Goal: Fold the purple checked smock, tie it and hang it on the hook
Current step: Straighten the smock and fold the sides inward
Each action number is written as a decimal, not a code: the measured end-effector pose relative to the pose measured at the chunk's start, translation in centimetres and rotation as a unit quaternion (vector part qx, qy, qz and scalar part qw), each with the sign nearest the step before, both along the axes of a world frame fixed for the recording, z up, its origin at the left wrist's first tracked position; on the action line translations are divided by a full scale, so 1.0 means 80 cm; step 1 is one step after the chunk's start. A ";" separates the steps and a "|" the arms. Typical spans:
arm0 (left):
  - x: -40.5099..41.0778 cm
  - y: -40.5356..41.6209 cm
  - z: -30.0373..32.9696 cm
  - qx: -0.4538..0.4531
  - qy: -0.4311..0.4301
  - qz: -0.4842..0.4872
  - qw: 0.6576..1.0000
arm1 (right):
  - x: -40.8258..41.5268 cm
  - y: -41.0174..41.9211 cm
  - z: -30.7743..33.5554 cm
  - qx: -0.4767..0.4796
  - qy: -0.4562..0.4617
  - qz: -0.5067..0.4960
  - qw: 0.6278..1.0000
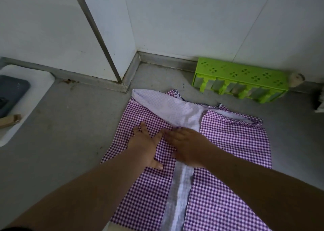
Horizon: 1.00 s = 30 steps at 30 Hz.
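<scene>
The purple checked smock (228,143) lies spread on a grey floor (70,134), filling the lower centre and lower right of the frame. Its two patterned side panels are folded in toward the middle, leaving a pale strip of the inner side (white with only a faint check) running down the centre to the bottom edge. At the top of the smock, a pale flap lies turned over, pointing toward the upper left.

Both arms reach in from the bottom of the frame. The left hand (145,143) lies flat on the left panel, fingers straight and spread, gripping nothing. The right hand (185,144) rests just beside it, across the centre strip, palm down with fingers extended toward the left; it presses on the cloth and holds nothing. The fingertips of the two hands nearly meet.

Beyond the smock, at the right middle of the frame, a bright green plastic rack (242,79) stands against the white wall (192,20). At the left edge, a white board (35,83) carries a dark flat object (12,94).
</scene>
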State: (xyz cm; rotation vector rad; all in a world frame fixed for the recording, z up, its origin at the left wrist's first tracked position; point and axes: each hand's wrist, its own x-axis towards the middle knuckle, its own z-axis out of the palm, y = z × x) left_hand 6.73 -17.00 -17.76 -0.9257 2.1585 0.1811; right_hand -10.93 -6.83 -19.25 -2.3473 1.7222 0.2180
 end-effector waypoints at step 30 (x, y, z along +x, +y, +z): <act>0.062 0.027 0.003 -0.048 0.204 -0.106 0.972 | 0.017 0.041 -0.005 -0.080 -0.008 -0.187 0.979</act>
